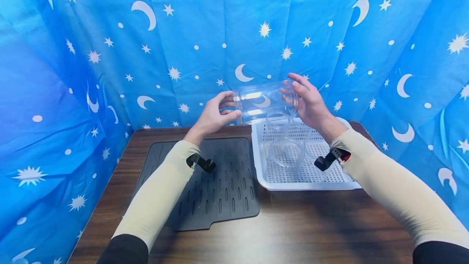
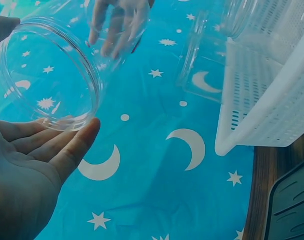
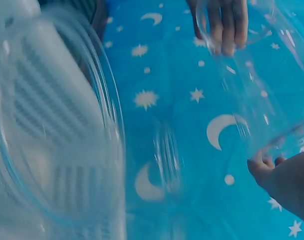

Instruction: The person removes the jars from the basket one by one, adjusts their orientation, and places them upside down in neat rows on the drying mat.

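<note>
A clear, wide-mouthed plastic jar [image 1: 253,103] lies sideways in the air between both hands, over the back of the table. My left hand [image 1: 214,113] holds its rim end, thumb in front and fingers behind. Around the other end are the fingers of my right hand [image 1: 311,103]. In the left wrist view the jar's round mouth [image 2: 94,82] faces the left palm, and right-hand fingers show through the clear wall. Below the jar, more clear jars [image 1: 287,164] stand in a white perforated basket [image 1: 259,166].
Left of the basket, a dark ribbed draining mat [image 1: 234,190] lies on the brown wooden table [image 1: 293,223]. A blue curtain [image 1: 205,19] with white moons and stars hangs behind and at both sides. The basket's raised rim sits under the right forearm.
</note>
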`<state>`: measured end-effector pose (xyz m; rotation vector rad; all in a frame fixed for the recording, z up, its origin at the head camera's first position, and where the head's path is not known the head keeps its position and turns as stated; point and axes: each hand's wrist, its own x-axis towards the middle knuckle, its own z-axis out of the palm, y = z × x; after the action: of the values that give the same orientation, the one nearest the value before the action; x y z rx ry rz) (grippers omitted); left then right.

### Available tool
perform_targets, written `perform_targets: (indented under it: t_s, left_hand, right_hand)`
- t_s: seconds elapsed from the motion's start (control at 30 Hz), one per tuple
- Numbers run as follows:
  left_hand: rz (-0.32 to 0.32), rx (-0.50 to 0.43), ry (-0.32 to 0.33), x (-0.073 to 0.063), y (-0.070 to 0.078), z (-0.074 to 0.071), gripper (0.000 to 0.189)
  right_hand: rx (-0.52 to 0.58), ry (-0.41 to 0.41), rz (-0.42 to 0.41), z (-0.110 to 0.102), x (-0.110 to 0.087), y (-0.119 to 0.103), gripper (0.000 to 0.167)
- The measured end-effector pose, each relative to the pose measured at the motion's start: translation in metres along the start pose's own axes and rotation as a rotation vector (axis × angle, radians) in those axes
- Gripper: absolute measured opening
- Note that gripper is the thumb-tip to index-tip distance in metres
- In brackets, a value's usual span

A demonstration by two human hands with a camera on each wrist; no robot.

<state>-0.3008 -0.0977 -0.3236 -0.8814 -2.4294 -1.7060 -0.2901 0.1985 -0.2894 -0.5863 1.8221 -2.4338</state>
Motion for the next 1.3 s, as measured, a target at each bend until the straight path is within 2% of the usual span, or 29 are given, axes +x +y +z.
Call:
perform_targets:
  t_s: [0.23,0.4,0.6,0.77,0.93,1.0,1.07,1.17,1.3]
  left_hand:
    - [0.043,-0.039,0.021,0.001,0.001,-0.002,0.074]
    - [0.044,-0.053,0.009,0.001,-0.001,-0.001,0.076]
    - [0.055,-0.073,0.004,0.001,-0.003,-0.001,0.075]
    - [0.070,-0.089,-0.023,0.000,-0.005,-0.002,0.080]
    - [0.014,-0.073,-0.080,-0.009,-0.015,-0.004,0.113]
    - [-0.014,-0.025,-0.086,-0.013,-0.021,-0.006,0.121]
    - [-0.036,0.042,-0.093,-0.018,-0.029,-0.009,0.118]
    - [-0.076,0.201,-0.113,-0.026,-0.041,-0.012,0.107]
    - [-0.156,0.422,-0.186,-0.036,-0.057,-0.012,0.097]
  right_hand:
    - [0.123,-0.019,0.089,0.004,-0.005,0.006,0.070]
    - [0.188,0.026,0.155,0.003,-0.008,0.015,0.064]
    - [0.159,0.083,0.102,0.005,-0.004,0.016,0.033]
    - [0.099,0.067,0.043,0.009,0.001,0.012,0.032]
    - [0.002,0.065,-0.004,0.010,0.006,0.007,0.044]
    - [-0.045,0.076,-0.013,0.010,0.007,0.005,0.054]
    - [-0.082,0.078,-0.017,0.010,0.008,0.003,0.060]
    - [-0.114,0.081,-0.015,0.010,0.009,0.000,0.066]
    - [-0.164,0.070,-0.017,0.011,0.010,-0.003,0.068]
